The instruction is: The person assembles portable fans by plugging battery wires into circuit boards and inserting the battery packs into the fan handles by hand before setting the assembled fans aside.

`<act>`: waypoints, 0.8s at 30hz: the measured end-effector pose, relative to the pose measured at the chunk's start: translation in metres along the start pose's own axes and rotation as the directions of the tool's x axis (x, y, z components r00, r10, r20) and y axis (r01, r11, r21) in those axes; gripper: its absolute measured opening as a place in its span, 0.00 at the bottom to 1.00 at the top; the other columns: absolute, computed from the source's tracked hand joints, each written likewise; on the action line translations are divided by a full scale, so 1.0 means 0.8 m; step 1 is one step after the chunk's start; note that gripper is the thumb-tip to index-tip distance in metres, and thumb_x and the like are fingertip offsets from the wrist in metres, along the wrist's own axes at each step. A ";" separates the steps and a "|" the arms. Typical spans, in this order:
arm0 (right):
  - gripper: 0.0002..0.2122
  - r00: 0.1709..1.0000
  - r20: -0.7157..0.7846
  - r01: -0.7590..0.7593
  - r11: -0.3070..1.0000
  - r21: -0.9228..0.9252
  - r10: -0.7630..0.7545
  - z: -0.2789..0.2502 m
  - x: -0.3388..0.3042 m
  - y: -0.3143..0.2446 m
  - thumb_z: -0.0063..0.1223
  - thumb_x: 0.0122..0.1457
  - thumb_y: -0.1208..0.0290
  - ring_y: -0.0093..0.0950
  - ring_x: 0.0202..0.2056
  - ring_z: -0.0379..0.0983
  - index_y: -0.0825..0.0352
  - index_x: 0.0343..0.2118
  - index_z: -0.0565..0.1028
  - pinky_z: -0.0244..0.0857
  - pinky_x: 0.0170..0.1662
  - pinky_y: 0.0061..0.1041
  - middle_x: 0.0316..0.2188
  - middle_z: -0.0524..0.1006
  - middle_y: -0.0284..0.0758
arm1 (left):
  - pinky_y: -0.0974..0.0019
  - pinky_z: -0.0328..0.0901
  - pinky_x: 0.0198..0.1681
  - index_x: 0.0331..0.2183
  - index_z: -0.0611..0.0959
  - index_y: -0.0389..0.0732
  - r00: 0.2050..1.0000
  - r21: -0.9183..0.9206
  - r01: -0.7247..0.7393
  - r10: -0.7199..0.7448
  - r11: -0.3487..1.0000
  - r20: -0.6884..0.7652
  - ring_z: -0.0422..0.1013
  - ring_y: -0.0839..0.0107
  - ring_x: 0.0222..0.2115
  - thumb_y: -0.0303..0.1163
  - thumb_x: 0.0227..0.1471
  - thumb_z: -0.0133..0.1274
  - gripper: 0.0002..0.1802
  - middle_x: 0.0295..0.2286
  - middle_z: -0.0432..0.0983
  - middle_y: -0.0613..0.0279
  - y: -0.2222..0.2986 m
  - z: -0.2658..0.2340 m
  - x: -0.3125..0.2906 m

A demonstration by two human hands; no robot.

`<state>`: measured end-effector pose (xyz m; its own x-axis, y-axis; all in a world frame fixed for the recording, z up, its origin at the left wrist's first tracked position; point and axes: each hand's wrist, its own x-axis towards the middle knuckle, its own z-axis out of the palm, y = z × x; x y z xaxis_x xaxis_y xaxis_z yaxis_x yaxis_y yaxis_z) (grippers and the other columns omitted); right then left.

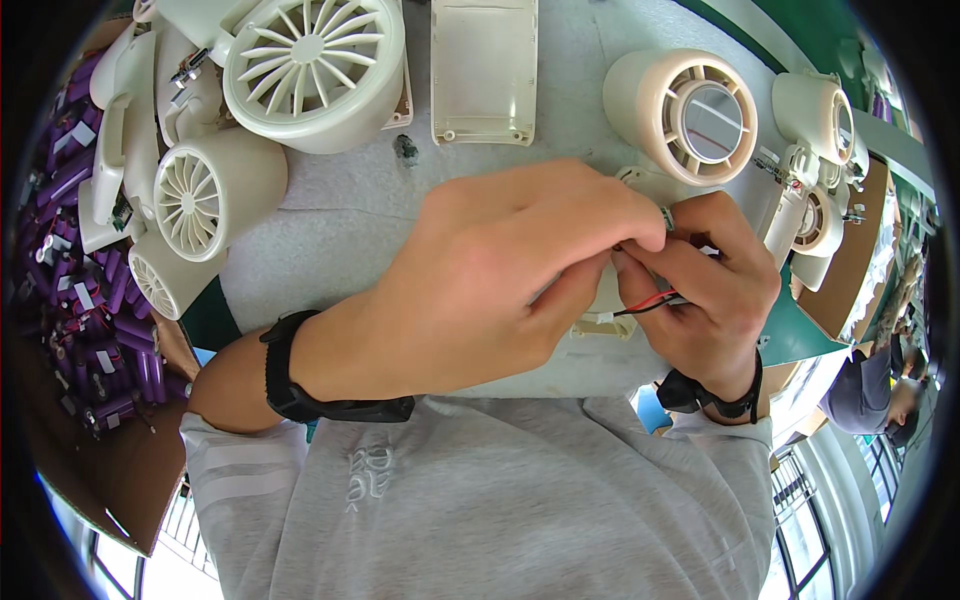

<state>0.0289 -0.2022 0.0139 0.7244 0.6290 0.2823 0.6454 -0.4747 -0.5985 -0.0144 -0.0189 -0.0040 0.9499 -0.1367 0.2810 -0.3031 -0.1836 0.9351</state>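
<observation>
My left hand (510, 260) reaches across the middle, its fingers pinched together against the fingertips of my right hand. What sits between the left fingertips is too small and hidden to make out. My right hand (705, 280) is closed, with red and black wires (655, 300) coming out of its grasp. A small white connector (605, 317) ends the wires. Just a sliver of a small green piece (668, 218) shows between the two hands. Partly covered beneath them lies a cream plastic part (600, 327) on the pale mat (330, 240).
Cream fan housings (215, 195) crowd the left, beside a cardboard box (125, 470) of purple-wrapped battery cells (85, 330). An open cream tray-like cover (484, 75) lies at the back. A round housing (680, 115) and fan units (815, 120) stand right. Another person (870, 390) is far right.
</observation>
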 end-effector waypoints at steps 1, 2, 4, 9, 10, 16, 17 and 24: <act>0.09 1.000 -0.005 0.001 1.000 0.011 0.000 0.000 0.000 0.001 0.63 0.33 0.80 0.23 0.17 0.66 0.65 0.22 0.78 0.58 0.16 0.23 0.20 0.68 0.30 | 0.71 0.69 0.28 0.33 0.82 0.37 1.000 -0.001 -0.002 0.002 1.000 0.003 0.74 0.67 0.27 0.11 0.37 0.56 0.17 0.29 0.76 0.54 0.000 0.000 0.000; 0.08 1.000 -0.010 0.001 1.000 0.021 -0.001 0.000 0.001 0.001 0.63 0.33 0.80 0.23 0.17 0.66 0.65 0.21 0.78 0.58 0.16 0.23 0.20 0.68 0.30 | 0.71 0.69 0.28 0.32 0.82 0.38 1.000 -0.002 -0.004 0.004 1.000 0.005 0.74 0.66 0.27 0.11 0.37 0.55 0.17 0.29 0.76 0.54 0.000 0.001 0.000; 0.08 1.000 -0.015 0.001 0.999 0.034 0.000 0.000 0.002 0.001 0.63 0.33 0.80 0.23 0.17 0.66 0.65 0.21 0.78 0.58 0.16 0.23 0.20 0.68 0.30 | 0.70 0.68 0.27 0.31 0.81 0.38 1.000 0.002 -0.012 0.012 1.000 0.016 0.74 0.66 0.26 0.11 0.36 0.55 0.16 0.29 0.76 0.55 0.000 0.001 0.001; 0.08 0.998 0.052 -0.020 1.000 -0.007 0.021 -0.006 0.002 -0.003 0.64 0.33 0.80 0.25 0.17 0.67 0.66 0.19 0.76 0.59 0.17 0.22 0.22 0.69 0.31 | 0.69 0.67 0.26 0.29 0.81 0.39 0.999 0.019 -0.013 0.013 1.000 0.049 0.73 0.66 0.25 0.11 0.35 0.57 0.16 0.28 0.75 0.56 0.003 0.002 0.001; 0.08 0.998 0.065 -0.021 1.000 -0.020 0.022 -0.006 0.001 -0.004 0.64 0.34 0.80 0.25 0.18 0.68 0.66 0.20 0.76 0.60 0.17 0.22 0.22 0.70 0.31 | 0.69 0.67 0.26 0.29 0.81 0.39 0.998 0.021 -0.005 0.004 1.000 0.056 0.73 0.66 0.25 0.12 0.34 0.57 0.16 0.28 0.75 0.56 0.003 0.003 0.001; 0.09 0.996 0.087 -0.035 0.999 0.023 0.033 -0.014 0.007 -0.001 0.65 0.36 0.80 0.25 0.20 0.70 0.66 0.22 0.76 0.62 0.19 0.22 0.26 0.72 0.32 | 0.71 0.66 0.26 0.27 0.79 0.39 0.999 0.051 -0.001 -0.002 0.999 0.046 0.72 0.67 0.25 0.13 0.33 0.59 0.15 0.28 0.74 0.57 -0.002 0.000 0.003; 0.09 0.992 0.099 -0.093 0.991 0.099 0.084 -0.018 0.008 -0.004 0.65 0.37 0.80 0.25 0.21 0.70 0.66 0.23 0.77 0.63 0.19 0.22 0.26 0.72 0.33 | 0.71 0.66 0.26 0.27 0.79 0.39 0.998 0.058 0.025 -0.028 0.998 0.059 0.72 0.67 0.25 0.13 0.33 0.59 0.14 0.28 0.74 0.57 -0.001 -0.002 0.002; 0.10 0.994 0.107 -0.058 0.969 0.240 0.033 -0.024 0.000 0.010 0.65 0.42 0.80 0.25 0.23 0.71 0.69 0.30 0.79 0.64 0.23 0.20 0.29 0.73 0.37 | 0.73 0.65 0.26 0.27 0.77 0.38 0.984 0.018 0.122 -0.124 0.992 0.125 0.72 0.70 0.27 0.13 0.33 0.60 0.15 0.27 0.73 0.59 -0.001 -0.010 0.006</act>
<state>0.0387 -0.2180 0.0232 0.7152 0.6752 0.1803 0.5252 -0.3491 -0.7761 -0.0091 -0.0114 -0.0020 0.9631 -0.2334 0.1340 -0.1858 -0.2164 0.9585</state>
